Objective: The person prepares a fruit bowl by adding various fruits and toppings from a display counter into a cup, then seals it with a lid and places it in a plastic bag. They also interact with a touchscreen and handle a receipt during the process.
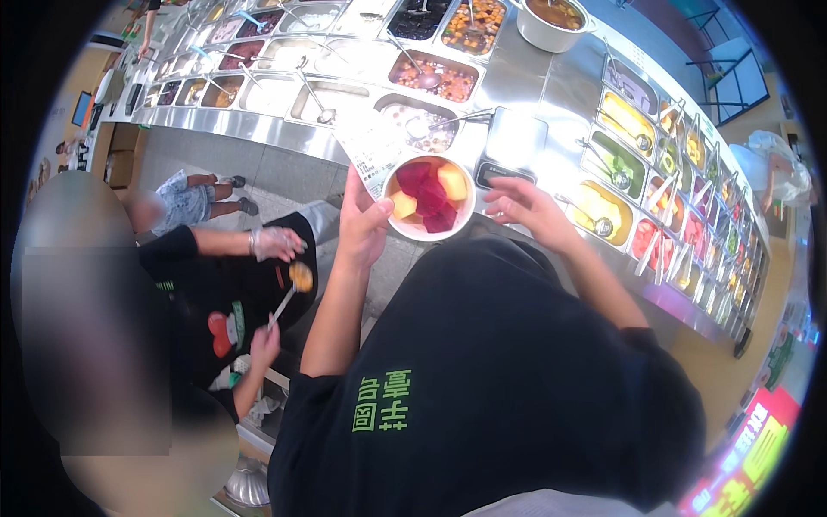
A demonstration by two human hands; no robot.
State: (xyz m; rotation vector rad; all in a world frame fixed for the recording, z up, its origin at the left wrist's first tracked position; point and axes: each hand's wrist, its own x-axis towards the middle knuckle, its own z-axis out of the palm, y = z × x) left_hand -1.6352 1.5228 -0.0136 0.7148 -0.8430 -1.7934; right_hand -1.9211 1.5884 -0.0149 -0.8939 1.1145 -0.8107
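My left hand (362, 226) grips a white round bowl (428, 198) by its left rim, along with a printed paper slip (372, 151) held behind it. The bowl holds dark red and yellow-orange chunks. It hovers in front of my chest, over the near edge of a steel counter (517, 77). My right hand (525, 207) is to the right of the bowl, fingers spread and holding nothing, close to a small scale (512, 142) on the counter.
The L-shaped steel counter holds several inset trays of coloured toppings with ladles (616, 172). A white pot (551, 21) stands at the back. At left, another person in black with a gloved hand (276, 243) holds a spoon (293, 289) with a round yellow item.
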